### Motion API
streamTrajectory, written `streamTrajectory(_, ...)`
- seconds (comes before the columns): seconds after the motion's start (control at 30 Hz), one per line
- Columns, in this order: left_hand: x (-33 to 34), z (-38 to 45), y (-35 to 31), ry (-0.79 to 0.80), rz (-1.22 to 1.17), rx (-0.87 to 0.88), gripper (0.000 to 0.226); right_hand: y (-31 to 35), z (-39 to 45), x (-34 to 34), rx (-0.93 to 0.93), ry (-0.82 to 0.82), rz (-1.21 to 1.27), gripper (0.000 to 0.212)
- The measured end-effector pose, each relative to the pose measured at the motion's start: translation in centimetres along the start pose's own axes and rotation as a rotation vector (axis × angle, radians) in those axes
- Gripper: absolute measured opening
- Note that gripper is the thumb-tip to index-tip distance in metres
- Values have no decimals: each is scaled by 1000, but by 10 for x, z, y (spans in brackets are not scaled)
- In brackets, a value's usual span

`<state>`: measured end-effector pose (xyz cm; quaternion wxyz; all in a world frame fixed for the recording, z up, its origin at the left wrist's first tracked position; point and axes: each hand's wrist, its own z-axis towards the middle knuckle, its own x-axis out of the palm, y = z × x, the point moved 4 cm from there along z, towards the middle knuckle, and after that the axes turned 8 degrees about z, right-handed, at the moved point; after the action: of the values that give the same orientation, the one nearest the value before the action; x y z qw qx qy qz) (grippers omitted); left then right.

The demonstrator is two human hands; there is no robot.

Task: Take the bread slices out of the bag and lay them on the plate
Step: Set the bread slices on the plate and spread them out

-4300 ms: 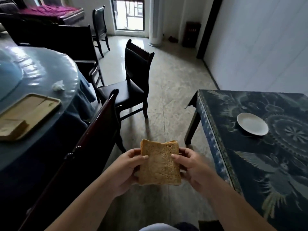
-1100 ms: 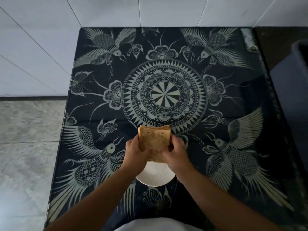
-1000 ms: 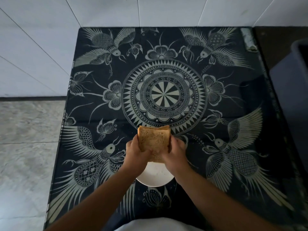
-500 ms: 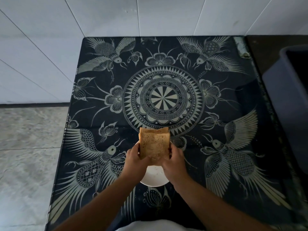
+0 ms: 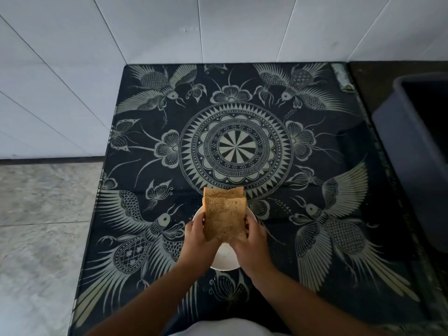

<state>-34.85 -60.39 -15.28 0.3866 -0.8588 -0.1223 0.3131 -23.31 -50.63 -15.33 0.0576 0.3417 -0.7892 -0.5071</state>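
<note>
Your left hand (image 5: 197,235) and right hand (image 5: 252,241) both have a grip clenched on the bread slices (image 5: 224,215), one on each side edge. At least two slices are stacked face to face; a second top edge shows behind the front one. The stack is held upright over the white plate (image 5: 224,259), which sits near the front edge of the desk (image 5: 339,238); you can't tell whether the bread touches the plate, since the hands cover most of it. The desk is covered in a dark cloth with a pale print: a round mandala (image 5: 234,150) at centre, birds at the corners, flowers and butterflies between. The desk's far edge butts against a white tiled wall (image 5: 169,27). To your left is grey marbled floor (image 5: 36,226) with a dark skirting strip at the wall base. To your right, just beside the desk, stands a dark blue-grey bin (image 5: 409,161) with an open top, interior in shadow. Light is dim and the right side falls off into darkness.
</note>
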Motion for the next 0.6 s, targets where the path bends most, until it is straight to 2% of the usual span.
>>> streamTrajectory(0.33, 3, -29, 15, 38, 70, -21, 68, -17, -29, 0, 6, 37, -66, 72)
streamTrajectory(0.6, -1, -18, 7, 75, 75, -40, 64, -10, -21, 1, 29, 52, -83, 71)
